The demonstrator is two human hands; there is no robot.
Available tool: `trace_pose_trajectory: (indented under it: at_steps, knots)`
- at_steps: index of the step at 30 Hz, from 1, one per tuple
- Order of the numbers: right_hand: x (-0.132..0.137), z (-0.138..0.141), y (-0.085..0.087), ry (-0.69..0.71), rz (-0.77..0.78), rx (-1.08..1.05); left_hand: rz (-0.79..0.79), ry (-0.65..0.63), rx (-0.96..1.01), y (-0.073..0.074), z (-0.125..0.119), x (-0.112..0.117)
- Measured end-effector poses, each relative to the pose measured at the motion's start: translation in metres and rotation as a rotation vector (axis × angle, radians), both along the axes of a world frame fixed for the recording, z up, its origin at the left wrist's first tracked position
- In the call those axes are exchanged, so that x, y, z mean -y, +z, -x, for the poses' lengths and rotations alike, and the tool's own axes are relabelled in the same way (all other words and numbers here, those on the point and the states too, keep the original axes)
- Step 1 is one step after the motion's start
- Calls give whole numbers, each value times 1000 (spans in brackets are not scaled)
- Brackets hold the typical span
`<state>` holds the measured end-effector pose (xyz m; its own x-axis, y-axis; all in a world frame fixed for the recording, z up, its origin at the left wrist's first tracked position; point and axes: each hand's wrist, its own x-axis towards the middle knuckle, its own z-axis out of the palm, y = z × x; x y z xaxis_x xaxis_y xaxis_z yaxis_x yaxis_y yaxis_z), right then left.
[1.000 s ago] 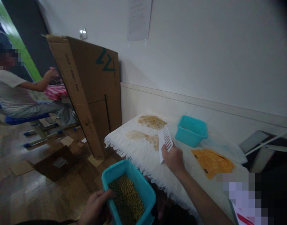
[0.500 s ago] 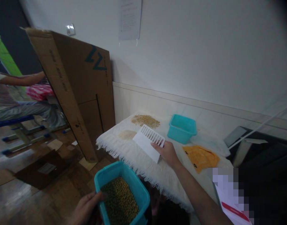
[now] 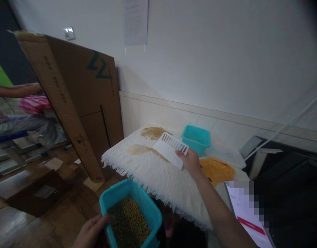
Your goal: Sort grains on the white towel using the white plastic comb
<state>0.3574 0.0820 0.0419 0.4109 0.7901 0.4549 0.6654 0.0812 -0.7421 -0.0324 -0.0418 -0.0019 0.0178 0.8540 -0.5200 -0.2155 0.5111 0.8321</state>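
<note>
My left hand (image 3: pixel 92 231) grips the near left rim of a teal plastic tub (image 3: pixel 129 186), its thumb over the edge. Inside lie green beans (image 3: pixel 122 222) and yellow soybeans (image 3: pixel 137 215). In my right hand (image 3: pixel 189 160) is a white plastic scraper (image 3: pixel 167 150) with a row of slots along its top, held tilted over the white cloth (image 3: pixel 145 172). Left of the scraper lies a pale grain pile (image 3: pixel 137 149), with a line of grains along the scraper's lower edge. Behind it is a heap of soybeans (image 3: pixel 153 132).
A second teal tub (image 3: pixel 196 137) stands at the table's back, by a clear plastic bag (image 3: pixel 227 153) and orange cloth (image 3: pixel 216 170). A tall cardboard box (image 3: pixel 83 96) flanks the table's left. Beyond it, a person's arm (image 3: pixel 18 91) shows. At right are dark items and a tablet-like screen (image 3: pixel 246 210).
My right hand has moved the scraper right and slightly back, uncovering a line of grains on the cloth. My left hand still holds the tub; the whole view has shifted slightly.
</note>
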Motion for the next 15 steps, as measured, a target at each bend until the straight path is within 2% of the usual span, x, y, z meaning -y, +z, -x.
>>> trace_pose_trajectory:
  at_steps: [3, 5, 10, 12, 15]
  knots:
    - [5, -7, 4, -63, -23, 61, 0, 49, 26, -4, 0, 0]
    - [8, -9, 4, -105, -21, 113, -14, 62, 48, -12, 2, 0]
    - [14, 4, -3, -126, 2, 243, -29, 75, 34, -31, 6, -1]
    - [16, 13, -4, -109, 5, 280, -27, 93, 25, -30, 5, -1]
    - [21, 27, -4, -72, -6, 373, -15, 75, 26, -17, 1, 0]
